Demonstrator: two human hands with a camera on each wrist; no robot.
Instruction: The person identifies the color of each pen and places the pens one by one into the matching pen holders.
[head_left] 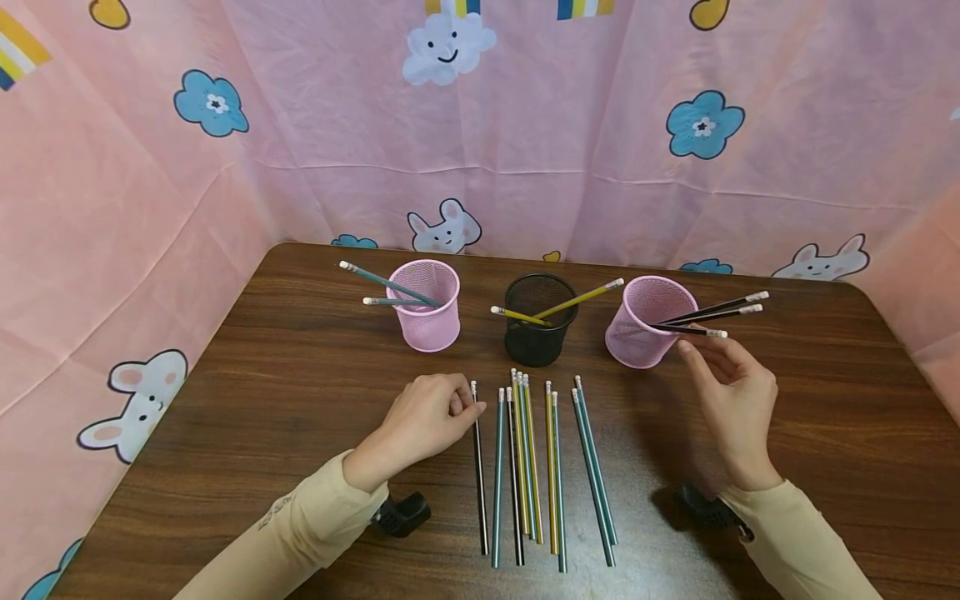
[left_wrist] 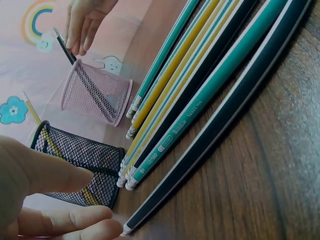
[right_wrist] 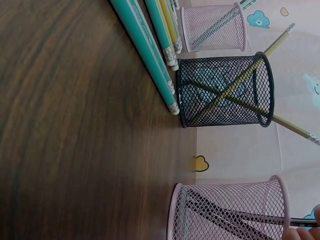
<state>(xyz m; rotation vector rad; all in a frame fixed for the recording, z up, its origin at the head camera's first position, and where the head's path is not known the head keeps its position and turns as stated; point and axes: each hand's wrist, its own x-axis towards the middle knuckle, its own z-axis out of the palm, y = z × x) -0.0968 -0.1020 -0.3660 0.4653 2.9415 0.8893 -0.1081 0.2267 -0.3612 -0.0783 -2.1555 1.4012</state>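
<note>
My left hand [head_left: 427, 417] hovers at the eraser end of a black pencil [head_left: 481, 483], leftmost of a row on the table. In the left wrist view its thumb stands apart from the fingers [left_wrist: 70, 220], whose tips are close to that eraser. My right hand [head_left: 735, 392] is at the rim of the right pink mesh cup [head_left: 637, 337], beside the lowest of three black pencils [head_left: 708, 314] leaning in it. Thumb and fingers appear loosely apart around that pencil; contact is hard to make out. Only fingertips [right_wrist: 300, 233] show in the right wrist view.
A black mesh cup [head_left: 536, 346] with yellow pencils [head_left: 588, 300] stands in the middle. The left pink mesh cup [head_left: 431, 332] holds teal pencils [head_left: 397, 287]. Several teal, yellow and black pencils [head_left: 558, 500] lie on the wooden table [head_left: 300, 392]. A patterned pink cloth [head_left: 540, 125] hangs behind.
</note>
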